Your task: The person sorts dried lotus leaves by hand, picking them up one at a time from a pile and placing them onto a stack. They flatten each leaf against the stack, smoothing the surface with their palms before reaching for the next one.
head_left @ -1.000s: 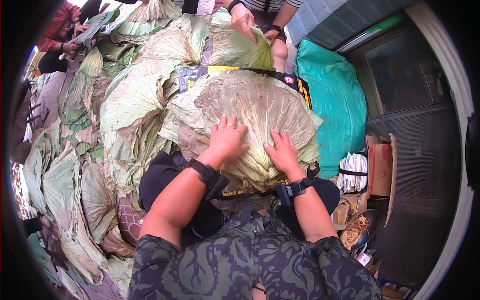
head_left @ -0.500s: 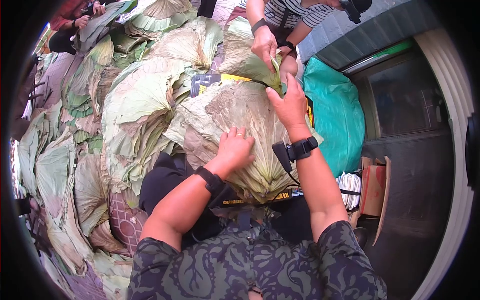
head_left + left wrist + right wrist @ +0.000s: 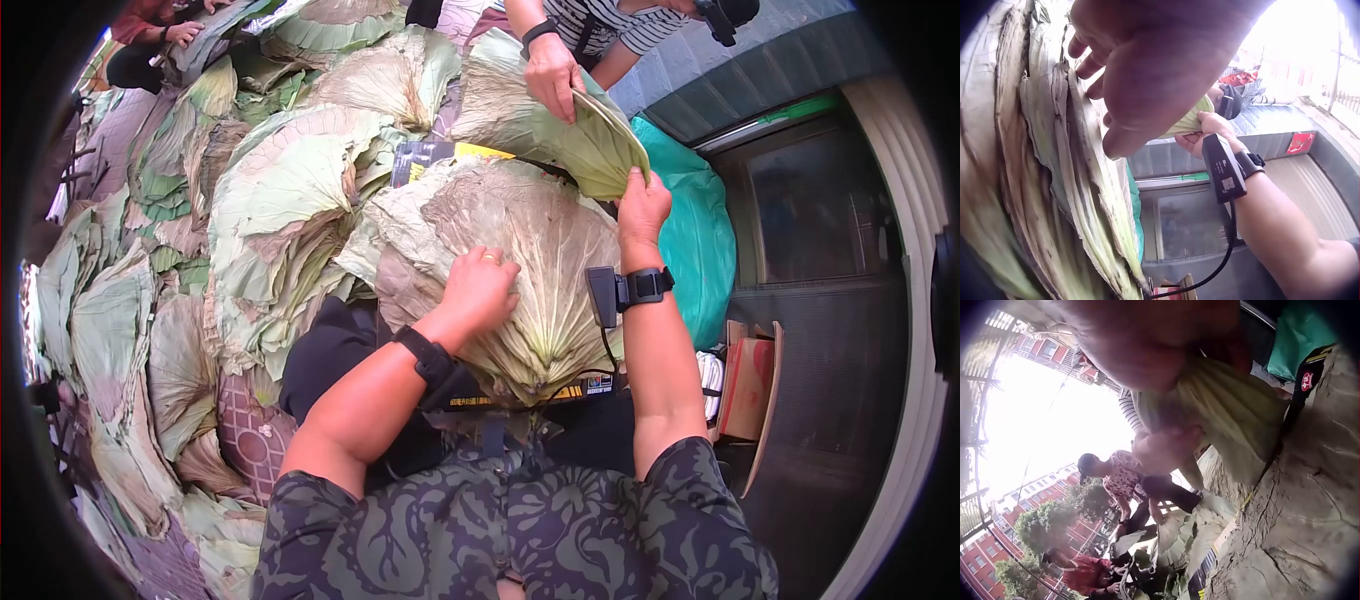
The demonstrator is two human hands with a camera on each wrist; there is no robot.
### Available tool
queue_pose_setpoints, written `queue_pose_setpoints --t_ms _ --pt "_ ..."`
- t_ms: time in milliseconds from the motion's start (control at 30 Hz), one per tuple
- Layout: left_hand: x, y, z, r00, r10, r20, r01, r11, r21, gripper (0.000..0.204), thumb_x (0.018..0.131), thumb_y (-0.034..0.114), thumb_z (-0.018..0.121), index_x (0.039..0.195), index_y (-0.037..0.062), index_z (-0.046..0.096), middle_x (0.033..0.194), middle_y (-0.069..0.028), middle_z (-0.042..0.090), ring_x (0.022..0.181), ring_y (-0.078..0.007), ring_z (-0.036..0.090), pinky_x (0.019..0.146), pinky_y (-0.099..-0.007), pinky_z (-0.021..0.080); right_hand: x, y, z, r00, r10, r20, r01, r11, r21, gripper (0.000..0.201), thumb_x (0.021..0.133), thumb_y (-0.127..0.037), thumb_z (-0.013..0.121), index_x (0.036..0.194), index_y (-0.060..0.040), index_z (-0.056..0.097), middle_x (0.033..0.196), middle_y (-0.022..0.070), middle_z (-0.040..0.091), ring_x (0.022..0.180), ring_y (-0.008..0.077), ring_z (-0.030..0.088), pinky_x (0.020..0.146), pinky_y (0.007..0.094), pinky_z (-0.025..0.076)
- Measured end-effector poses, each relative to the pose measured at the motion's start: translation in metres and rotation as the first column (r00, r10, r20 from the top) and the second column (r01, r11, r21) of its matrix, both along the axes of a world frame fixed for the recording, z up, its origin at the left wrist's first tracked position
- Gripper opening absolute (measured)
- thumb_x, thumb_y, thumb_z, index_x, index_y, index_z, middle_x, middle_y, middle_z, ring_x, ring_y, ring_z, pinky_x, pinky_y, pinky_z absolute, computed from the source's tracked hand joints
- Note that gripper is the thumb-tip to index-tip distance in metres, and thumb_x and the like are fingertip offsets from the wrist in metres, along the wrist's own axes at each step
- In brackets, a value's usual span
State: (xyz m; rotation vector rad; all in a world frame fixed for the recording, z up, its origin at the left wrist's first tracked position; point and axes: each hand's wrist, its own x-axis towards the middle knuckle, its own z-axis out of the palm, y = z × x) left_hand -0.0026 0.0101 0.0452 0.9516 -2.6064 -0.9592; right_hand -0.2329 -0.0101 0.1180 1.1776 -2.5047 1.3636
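A stack of large dried lotus leaves (image 3: pixel 545 240) lies fanned out over my lap, its gathered stem ends toward me. My left hand (image 3: pixel 482 290) rests on the stack's left half, fingers loosely bent. In the left wrist view, the fingertips touch the layered leaf edges (image 3: pixel 1054 156). My right hand (image 3: pixel 643 208) reaches beyond the stack and pinches the tip of a folded green lotus leaf (image 3: pixel 605 150). Another person's hand (image 3: pixel 553 75) holds the same leaf from the far side. The right wrist view has this green leaf (image 3: pixel 1235 406) hanging from my fingers.
More dried leaves (image 3: pixel 280 190) spread over the paved ground (image 3: pixel 255 430) to the left. A teal tarp bundle (image 3: pixel 700 230) stands at the right, with a cardboard box (image 3: pixel 748 385) nearer me. Beyond is a dark screened door (image 3: pixel 820 300). A person in red (image 3: pixel 1085 581) handles leaves farther off.
My right hand has lifted off the stack, reached forward and right, and gripped the green leaf's tip. The other person's hand has moved right with that leaf. My left hand has stayed on the stack.
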Motion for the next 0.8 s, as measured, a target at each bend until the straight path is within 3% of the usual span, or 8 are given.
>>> queue_pose_setpoints --t_ms 100,167,300,367,400,567,700,800 --pt "-0.004 -0.001 -0.004 0.979 0.052 -0.199 -0.043 0.998 0.05 0.037 0.074 0.022 0.064 0.107 0.0056 0.06 0.115 -0.0179 0.056 0.11 -0.0347 0.049 0.091 -0.0403 0.04 0.012 0.043 0.02 0.894 0.048 0.445 0.074 0.965 -0.251 0.024 0.092 -0.019 0.046 0.101 0.0013 0.055 0.09 0.0112 0.062 0.072 0.0237 0.064 0.059 0.0342 0.054" --pt "-0.008 -0.002 -0.005 0.954 0.067 -0.293 -0.04 0.994 0.098 0.034 0.075 0.02 0.064 0.104 0.0042 0.061 0.112 -0.0178 0.058 0.103 -0.0341 0.055 0.086 -0.0383 0.045 0.017 0.076 0.022 0.642 0.243 0.728 0.248 0.832 -0.496 0.027 0.092 -0.022 0.046 0.11 -0.0017 0.048 0.101 0.0142 0.059 0.078 0.0291 0.063 0.064 0.0408 0.056" --pt "-0.017 0.0 -0.013 0.909 0.162 -0.383 0.033 0.89 0.454 0.045 0.082 0.026 0.064 0.119 0.0025 0.053 0.103 -0.0159 0.06 0.076 -0.0229 0.062 0.067 -0.0318 0.05 0.047 0.141 -0.016 0.165 0.334 0.928 0.404 0.835 -0.373 0.03 0.091 -0.025 0.046 0.112 -0.0032 0.046 0.108 0.016 0.057 0.089 0.0331 0.06 0.073 0.0476 0.053" --pt "-0.019 0.003 -0.004 0.811 0.537 -0.231 0.095 0.269 0.959 0.066 0.084 0.03 0.063 0.136 0.005 0.03 0.104 -0.0156 0.057 0.078 -0.0201 0.06 0.068 -0.0304 0.051 0.076 0.164 -0.029 -0.034 0.265 0.964 0.411 0.883 -0.228 0.031 0.09 -0.027 0.048 0.112 -0.0043 0.047 0.108 0.0158 0.057 0.091 0.0337 0.06 0.073 0.0466 0.052" --pt "-0.019 -0.001 -0.011 0.803 0.557 -0.21 0.153 0.147 0.977 0.08 0.085 0.028 0.063 0.142 0.008 0.01 0.107 -0.0165 0.054 0.08 -0.0207 0.06 0.068 -0.0309 0.051 0.084 0.174 -0.039 -0.099 0.256 0.961 0.397 0.896 -0.198 0.032 0.09 -0.027 0.049 0.112 -0.0047 0.048 0.108 0.0159 0.057 0.091 0.0338 0.06 0.073 0.0462 0.052" --pt "-0.013 0.002 -0.011 0.653 0.731 -0.201 0.164 0.122 0.979 0.077 0.083 0.012 0.063 0.141 0.0099 0.013 0.106 -0.014 0.054 0.081 -0.0184 0.058 0.066 -0.031 0.051 0.107 0.185 -0.05 -0.143 0.138 0.98 0.393 0.917 -0.072 0.034 0.089 -0.027 0.052 0.113 -0.005 0.046 0.109 0.0166 0.055 0.093 0.0342 0.06 0.073 0.0447 0.052" --pt "-0.015 -0.007 -0.026 0.618 0.712 -0.332 0.108 0.341 0.934 0.076 0.08 0.001 0.06 0.141 0.0123 0.016 0.107 -0.0116 0.054 0.082 -0.0159 0.057 0.066 -0.028 0.05 0.106 0.182 -0.042 -0.103 0.146 0.984 0.323 0.941 -0.106 0.033 0.088 -0.026 0.053 0.114 -0.0069 0.045 0.108 0.0163 0.055 0.093 0.0344 0.06 0.072 0.0442 0.052" --pt "-0.016 -0.009 -0.026 0.559 0.637 -0.531 -0.156 0.71 0.687 0.068 0.071 -0.001 0.057 0.135 0.0045 0.034 0.12 -0.0187 0.052 0.108 -0.0254 0.053 0.091 -0.0314 0.042 0.096 0.175 -0.047 -0.028 0.123 0.992 0.396 0.913 -0.102 0.032 0.087 -0.027 0.055 0.113 -0.0088 0.048 0.106 0.0133 0.057 0.087 0.0292 0.061 0.071 0.0432 0.051"
